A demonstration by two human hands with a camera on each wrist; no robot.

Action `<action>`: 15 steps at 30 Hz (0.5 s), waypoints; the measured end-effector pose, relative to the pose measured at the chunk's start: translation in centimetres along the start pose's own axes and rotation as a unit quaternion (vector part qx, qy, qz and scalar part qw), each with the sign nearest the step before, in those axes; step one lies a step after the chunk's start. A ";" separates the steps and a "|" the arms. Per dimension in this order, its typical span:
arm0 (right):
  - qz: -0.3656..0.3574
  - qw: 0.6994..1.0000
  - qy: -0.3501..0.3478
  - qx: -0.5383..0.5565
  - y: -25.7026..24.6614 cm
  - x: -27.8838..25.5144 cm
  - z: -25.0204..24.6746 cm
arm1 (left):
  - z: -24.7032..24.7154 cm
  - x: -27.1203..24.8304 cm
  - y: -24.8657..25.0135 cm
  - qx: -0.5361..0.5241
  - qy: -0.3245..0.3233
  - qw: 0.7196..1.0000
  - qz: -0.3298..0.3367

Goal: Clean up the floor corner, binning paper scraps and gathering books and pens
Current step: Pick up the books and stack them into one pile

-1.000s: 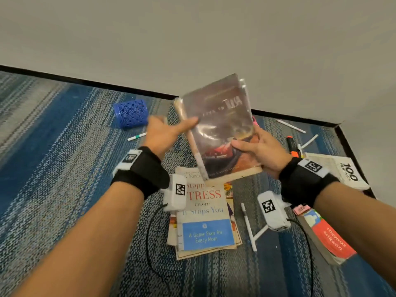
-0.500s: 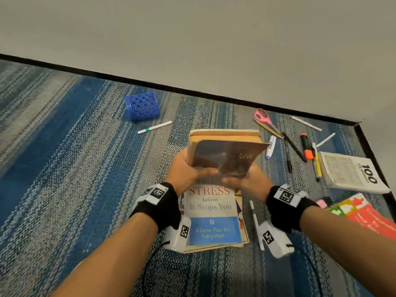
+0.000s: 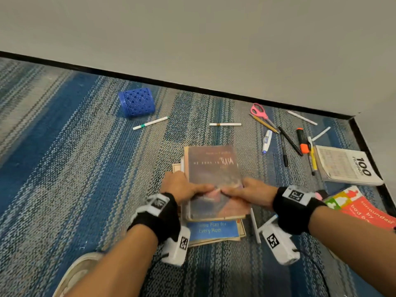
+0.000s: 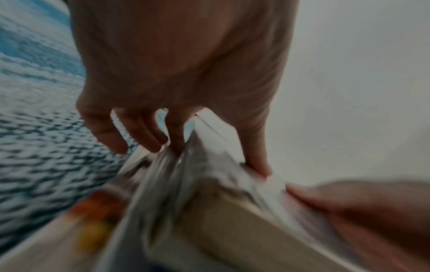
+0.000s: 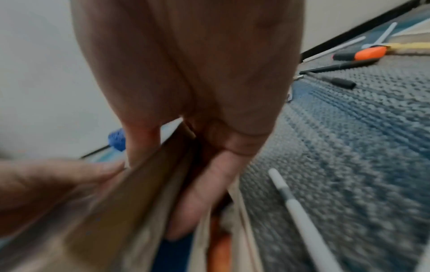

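A brown paperback (image 3: 214, 170) with a glossy cover lies flat on top of the book stack, above the blue-covered book (image 3: 212, 229). My left hand (image 3: 186, 187) grips its left edge, thumb on the cover and fingers curled at the side. My right hand (image 3: 244, 190) grips the right edge the same way, and the two thumbs nearly meet on the cover. In the right wrist view the fingers (image 5: 200, 198) reach under the brown paperback (image 5: 130, 195). The left wrist view is blurred; its thumb (image 4: 256, 158) presses the cover.
A blue mesh pen cup (image 3: 137, 102) lies on its side at the back left. White pens (image 3: 150, 123) (image 3: 225, 124) (image 3: 255, 226), pink scissors (image 3: 259, 111), an orange highlighter (image 3: 302, 140) and dark pens are scattered right. Two books (image 3: 347, 166) (image 3: 364, 211) lie by the corner wall.
The brown paperback was held up in the air, then tilted over the stack; now it lies flat on the stack with both hands still on it.
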State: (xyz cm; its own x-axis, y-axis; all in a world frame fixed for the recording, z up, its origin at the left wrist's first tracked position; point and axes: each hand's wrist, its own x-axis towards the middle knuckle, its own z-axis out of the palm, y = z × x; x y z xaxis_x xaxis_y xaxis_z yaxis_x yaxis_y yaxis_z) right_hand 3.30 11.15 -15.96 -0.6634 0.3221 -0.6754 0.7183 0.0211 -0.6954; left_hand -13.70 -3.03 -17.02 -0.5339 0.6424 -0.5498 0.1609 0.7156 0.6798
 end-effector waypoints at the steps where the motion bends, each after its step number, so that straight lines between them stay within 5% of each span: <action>1: 0.028 0.999 -0.017 -0.038 0.7 0.2 0.5 | 0.8 -0.3 -0.7 0.084 0.050 0.995 0.011; 3: 0.056 0.992 -0.009 -0.111 1.5 0.6 0.8 | 2.0 -1.2 -1.7 0.080 0.147 0.983 0.071; 5: 0.041 0.989 0.034 -0.139 1.9 1.0 -0.1 | 2.4 -1.4 -2.4 0.018 0.178 0.981 0.077; 10: 0.017 0.986 0.164 0.000 0.3 1.4 -0.5 | 3.0 -0.6 -2.4 -0.090 0.096 0.991 0.019; 15: -0.038 0.970 0.100 0.217 -3.0 1.2 -0.1 | 2.3 0.4 -0.6 -0.211 0.056 0.975 0.030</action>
State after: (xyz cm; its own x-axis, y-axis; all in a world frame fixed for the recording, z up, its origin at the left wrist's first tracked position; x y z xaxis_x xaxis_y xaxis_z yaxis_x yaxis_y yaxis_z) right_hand 0.32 11.58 -14.66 -0.6262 0.5134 -0.5867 0.4840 -0.3340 -0.8088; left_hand -12.09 -2.62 -18.74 -0.6257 0.6279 -0.4628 -0.1497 0.4857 0.8612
